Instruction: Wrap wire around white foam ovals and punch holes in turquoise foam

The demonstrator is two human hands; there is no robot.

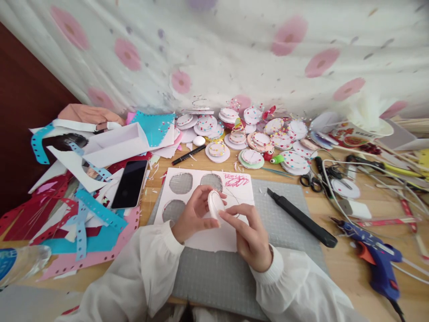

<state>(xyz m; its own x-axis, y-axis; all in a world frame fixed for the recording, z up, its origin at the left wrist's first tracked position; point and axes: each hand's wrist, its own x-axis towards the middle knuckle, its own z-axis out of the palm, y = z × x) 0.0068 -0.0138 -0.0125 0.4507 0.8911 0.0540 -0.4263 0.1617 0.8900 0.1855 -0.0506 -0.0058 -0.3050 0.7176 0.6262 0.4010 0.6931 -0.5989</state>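
Observation:
My left hand [194, 214] holds a white round disc [213, 202] on edge, thumb below and fingers behind it. At the disc's right lower edge, the fingertips of my right hand [251, 237] are closed in on it. Below both hands lies a white sheet [214, 239] with several round cut-outs and red scribbles in its upper right corner. That sheet rests on a grey cutting mat [214, 273]. A black utility knife [301, 217] lies on the mat, to the right of my hands.
Paper scraps [83, 214] and a phone [130, 183] cover the left, beside a bottle [23, 264]. Stacked paper discs [217, 152] line the back with a black marker [188, 154]. At right are scissors [311, 182], cables and a blue glue gun [375, 257].

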